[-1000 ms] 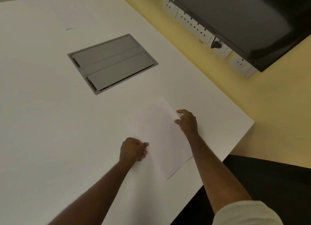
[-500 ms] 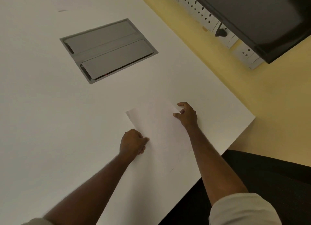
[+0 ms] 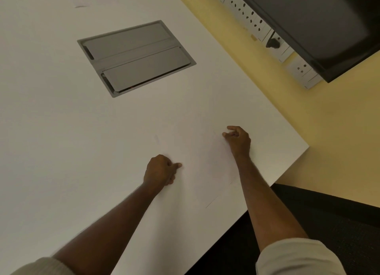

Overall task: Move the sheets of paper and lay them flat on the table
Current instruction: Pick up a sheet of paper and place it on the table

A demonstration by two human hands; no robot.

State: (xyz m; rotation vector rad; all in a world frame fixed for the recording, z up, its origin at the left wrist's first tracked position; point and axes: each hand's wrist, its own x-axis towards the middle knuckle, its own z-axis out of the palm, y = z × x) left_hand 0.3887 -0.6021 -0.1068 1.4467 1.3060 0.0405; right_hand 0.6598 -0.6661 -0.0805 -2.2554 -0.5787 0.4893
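White sheet [image 3: 197, 159] flat on table [image 3: 61, 130], left hand [image 3: 161, 169] pinching its 9 o'clock edge, right hand [image 3: 238, 140] pinching 2 o'clock edge

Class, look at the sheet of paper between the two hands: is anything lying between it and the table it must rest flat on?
Nothing visible does. The sheet of paper lies on the bare white table, with the left hand and right hand at its edges. The grey hatch sits farther away, clear of it.
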